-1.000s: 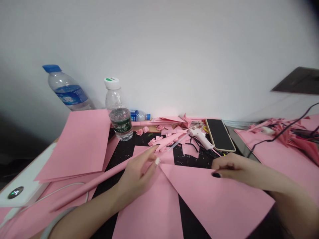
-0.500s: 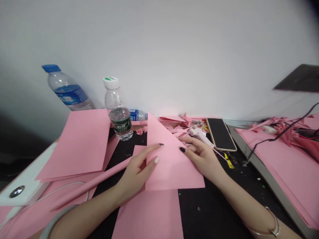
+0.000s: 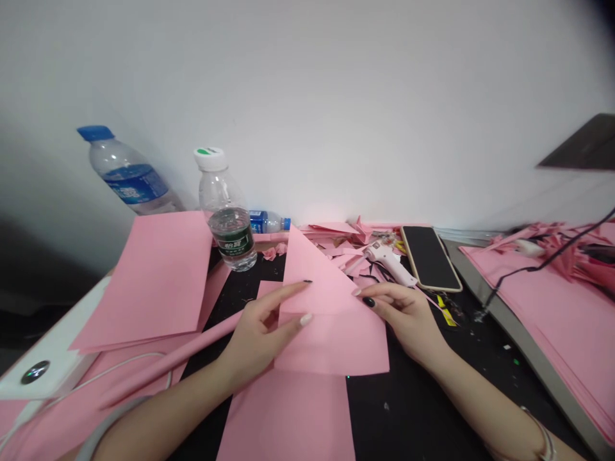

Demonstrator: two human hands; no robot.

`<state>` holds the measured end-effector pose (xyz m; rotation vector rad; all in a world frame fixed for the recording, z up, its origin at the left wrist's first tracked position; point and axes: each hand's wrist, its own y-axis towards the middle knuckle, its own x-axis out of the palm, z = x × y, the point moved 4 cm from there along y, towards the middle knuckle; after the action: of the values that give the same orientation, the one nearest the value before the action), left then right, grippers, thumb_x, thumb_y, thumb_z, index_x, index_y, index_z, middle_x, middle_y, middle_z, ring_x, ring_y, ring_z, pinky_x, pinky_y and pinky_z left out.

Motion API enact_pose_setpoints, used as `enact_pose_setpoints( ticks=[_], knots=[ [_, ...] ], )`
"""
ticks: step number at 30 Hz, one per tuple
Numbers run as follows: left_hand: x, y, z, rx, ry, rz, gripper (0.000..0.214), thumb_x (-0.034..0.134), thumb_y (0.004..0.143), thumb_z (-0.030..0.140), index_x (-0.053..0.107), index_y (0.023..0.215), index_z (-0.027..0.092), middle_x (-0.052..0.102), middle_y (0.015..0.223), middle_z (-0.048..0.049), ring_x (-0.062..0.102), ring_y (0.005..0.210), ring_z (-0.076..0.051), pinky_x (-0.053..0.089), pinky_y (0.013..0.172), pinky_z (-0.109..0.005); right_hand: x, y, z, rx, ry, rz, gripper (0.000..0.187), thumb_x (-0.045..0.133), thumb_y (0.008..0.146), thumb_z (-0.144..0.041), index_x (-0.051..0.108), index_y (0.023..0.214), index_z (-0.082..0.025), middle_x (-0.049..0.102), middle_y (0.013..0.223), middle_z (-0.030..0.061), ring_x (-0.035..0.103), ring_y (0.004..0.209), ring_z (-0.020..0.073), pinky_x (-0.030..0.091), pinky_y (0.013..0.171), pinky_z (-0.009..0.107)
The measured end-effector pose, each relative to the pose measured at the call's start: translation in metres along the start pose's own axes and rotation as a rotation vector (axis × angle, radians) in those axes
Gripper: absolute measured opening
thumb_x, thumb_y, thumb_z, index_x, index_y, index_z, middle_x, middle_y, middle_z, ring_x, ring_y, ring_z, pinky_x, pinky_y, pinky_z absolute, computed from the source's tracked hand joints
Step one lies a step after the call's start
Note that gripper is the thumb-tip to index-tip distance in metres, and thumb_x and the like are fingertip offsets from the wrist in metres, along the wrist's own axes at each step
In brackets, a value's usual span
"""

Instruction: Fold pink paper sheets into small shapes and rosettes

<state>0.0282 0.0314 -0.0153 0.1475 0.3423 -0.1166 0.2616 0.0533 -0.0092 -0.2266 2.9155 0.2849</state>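
A pink paper sheet [image 3: 331, 320] lies folded on the black table top [image 3: 423, 397], its upper part forming a triangle. My left hand [image 3: 262, 330] rests on the sheet's left edge with the forefinger stretched across the fold and the thumb pressing below. My right hand [image 3: 403, 314] presses on the sheet's right edge with its fingertips, fingers extended. A long rolled pink paper tube [image 3: 173, 362] runs from under my left hand toward the lower left.
Two upright water bottles [image 3: 225, 208] [image 3: 127, 173] stand at the back left beside a stack of pink sheets [image 3: 154, 275]. A white glue gun [image 3: 389, 264], a phone [image 3: 430, 256] and pink scraps [image 3: 336, 234] lie behind. More pink sheets [image 3: 562, 320] lie right.
The right hand swung the sheet's right part up and over to the left, making a fold, then slid down along its right edge. The left hand stayed on the left edge.
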Motion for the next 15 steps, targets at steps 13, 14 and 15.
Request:
enact_pose_setpoints(
  ticks=[13,14,15],
  knots=[
    [-0.007,0.000,-0.001,-0.032,0.078,0.139,0.048,0.066,0.076,0.036,0.055,0.122,0.028,0.054,0.130,-0.0014,0.062,0.088,-0.021,0.050,0.062,-0.027,0.001,-0.003,-0.019,-0.150,-0.122,-0.124,0.036,0.070,0.070,-0.010,0.069,0.101,-0.029,0.070,0.101,-0.0006,0.066,0.089,0.0160,0.054,0.078,0.023],
    [-0.007,0.000,-0.001,-0.032,0.075,0.145,0.048,0.066,0.076,0.036,0.055,0.122,0.028,0.054,0.130,-0.0015,0.062,0.088,-0.021,0.050,0.063,-0.027,0.000,-0.003,-0.019,-0.145,-0.127,-0.103,0.034,0.069,0.070,-0.010,0.071,0.099,-0.028,0.071,0.098,-0.0006,0.067,0.086,0.0157,0.055,0.076,0.022],
    [-0.007,0.000,-0.001,-0.028,0.074,0.148,0.048,0.066,0.076,0.036,0.055,0.121,0.027,0.055,0.129,-0.0018,0.062,0.090,-0.021,0.050,0.064,-0.027,-0.001,-0.003,-0.018,-0.130,-0.125,-0.084,0.033,0.069,0.070,-0.011,0.071,0.098,-0.028,0.072,0.096,-0.0005,0.068,0.083,0.0153,0.056,0.072,0.021]
  ],
)
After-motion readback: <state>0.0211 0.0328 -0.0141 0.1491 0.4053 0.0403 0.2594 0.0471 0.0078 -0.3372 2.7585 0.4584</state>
